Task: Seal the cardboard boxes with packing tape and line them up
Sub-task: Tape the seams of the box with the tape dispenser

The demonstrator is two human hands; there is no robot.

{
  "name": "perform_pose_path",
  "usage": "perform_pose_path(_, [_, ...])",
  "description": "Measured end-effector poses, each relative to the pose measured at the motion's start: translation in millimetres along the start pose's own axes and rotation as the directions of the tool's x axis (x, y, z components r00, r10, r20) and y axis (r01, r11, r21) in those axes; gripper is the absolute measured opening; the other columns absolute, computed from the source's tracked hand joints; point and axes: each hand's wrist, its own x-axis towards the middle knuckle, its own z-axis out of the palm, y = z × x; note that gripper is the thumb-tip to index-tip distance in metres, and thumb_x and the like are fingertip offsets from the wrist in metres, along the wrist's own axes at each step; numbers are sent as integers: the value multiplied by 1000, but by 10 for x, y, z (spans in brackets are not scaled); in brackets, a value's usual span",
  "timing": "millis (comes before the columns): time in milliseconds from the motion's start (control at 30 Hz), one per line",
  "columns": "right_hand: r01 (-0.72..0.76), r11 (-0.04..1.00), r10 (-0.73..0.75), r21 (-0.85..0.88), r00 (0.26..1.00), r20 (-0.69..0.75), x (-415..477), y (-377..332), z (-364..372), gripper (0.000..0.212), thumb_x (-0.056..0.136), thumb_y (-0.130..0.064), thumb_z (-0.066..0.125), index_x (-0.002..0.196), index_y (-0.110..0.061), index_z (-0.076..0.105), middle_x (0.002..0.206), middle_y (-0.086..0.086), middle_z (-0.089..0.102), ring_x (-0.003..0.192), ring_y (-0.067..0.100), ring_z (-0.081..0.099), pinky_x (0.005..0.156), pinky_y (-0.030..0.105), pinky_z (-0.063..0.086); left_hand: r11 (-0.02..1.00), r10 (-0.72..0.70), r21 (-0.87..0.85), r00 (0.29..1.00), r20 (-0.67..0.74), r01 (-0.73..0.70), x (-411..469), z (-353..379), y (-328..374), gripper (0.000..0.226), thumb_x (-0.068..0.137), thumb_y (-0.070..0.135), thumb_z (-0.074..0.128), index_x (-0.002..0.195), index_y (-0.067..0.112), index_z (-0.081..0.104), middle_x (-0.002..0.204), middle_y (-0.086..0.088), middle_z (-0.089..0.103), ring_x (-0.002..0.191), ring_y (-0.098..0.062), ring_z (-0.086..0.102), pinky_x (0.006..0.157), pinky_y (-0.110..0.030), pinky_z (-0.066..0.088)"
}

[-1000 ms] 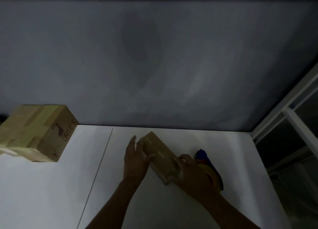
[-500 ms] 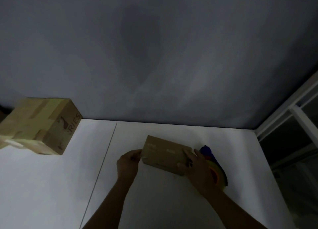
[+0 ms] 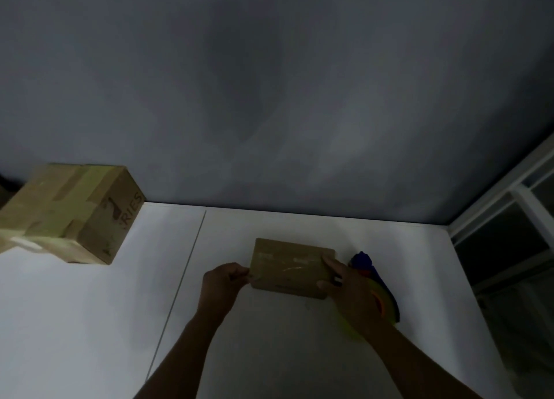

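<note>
A small flat cardboard box (image 3: 289,266) is held just above the white table (image 3: 90,323), its broad face turned toward me. My left hand (image 3: 223,284) pinches its left edge with curled fingers. My right hand (image 3: 350,290) grips its right end, thumb below and fingers across the face. A blue and orange tape dispenser (image 3: 376,284) lies on the table just behind my right hand, partly hidden by it. A larger cardboard box (image 3: 72,212) with tape strips across its top stands at the far left.
A grey wall (image 3: 269,98) rises right behind the table's far edge. A white window frame (image 3: 509,206) borders the table on the right. A thin seam (image 3: 180,293) runs down the tabletop left of my hands. The scene is dim.
The small box has turned from an end-on slant to lying crosswise with its broad face toward me. My left hand went from an open palm to pinching its left edge.
</note>
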Motion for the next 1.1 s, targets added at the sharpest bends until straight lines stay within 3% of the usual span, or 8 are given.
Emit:
perform_pose_path(100, [-3,999,3,-48,1000,10,-4,20,-13,59,90,-26,63,143,-31,38,144,-6,42,127,17,47,94,18,38,999,41,17,999,1,-41,10,-10,-29,24,77,7,76,73,29,70,71,20,66,74,8,62,63,-3,44])
perform_pose_path(200, [7,999,-6,-53,1000,7,7,27,-10,59,89,-30,63,142,-33,37,146,-3,42,124,17,48,92,19,40,999,-4,-38,999,-52,2,-19,43,-87,22,78,7,75,75,28,71,73,18,68,74,7,63,64,-5,45])
perform_pose_path(467, [10,988,-7,-155,1000,22,-13,-33,-80,57,91,-29,60,143,-27,37,144,-2,45,126,17,48,68,-4,36,927,-231,-320,970,-70,198,-21,212,-153,12,83,3,69,86,14,68,82,-5,68,78,-22,64,77,-49,54])
perform_pose_path(633, [8,985,-2,-170,999,34,-28,-72,-93,57,93,-29,57,145,-27,34,145,-1,43,127,18,47,81,7,35,949,-207,-266,970,-127,168,-82,216,-6,19,86,10,67,80,28,71,82,9,71,76,-4,64,76,-33,56])
perform_pose_path(767, [-22,998,22,-61,1000,-10,-35,-26,8,68,90,-27,62,147,-30,25,149,3,38,127,22,46,93,27,42,975,-174,-177,954,-246,132,-274,249,234,23,94,11,56,102,25,72,92,16,67,72,17,52,68,3,40])
perform_pose_path(900, [-25,998,24,-53,1000,-10,-42,-50,52,73,92,-30,59,150,-28,15,151,6,33,128,25,45,94,30,42,979,-164,-155,963,-214,132,-402,265,396,19,99,26,49,94,40,61,67,27,54,59,16,55,54,2,38])
perform_pose_path(967, [-32,997,33,-72,999,8,-64,-46,55,72,93,-34,56,150,-30,11,151,7,33,129,26,45,97,32,42,990,-135,-69,982,-135,126,-425,260,394,18,98,40,45,106,41,61,68,22,58,58,9,57,52,-2,41])
perform_pose_path(1100, [-42,995,42,-87,999,-2,-64,-68,26,71,93,-34,55,148,-31,12,150,9,35,126,27,47,95,29,43,992,-94,83,995,-10,95,-250,155,309,67,89,71,22,109,27,68,82,10,68,68,6,60,60,-3,40])
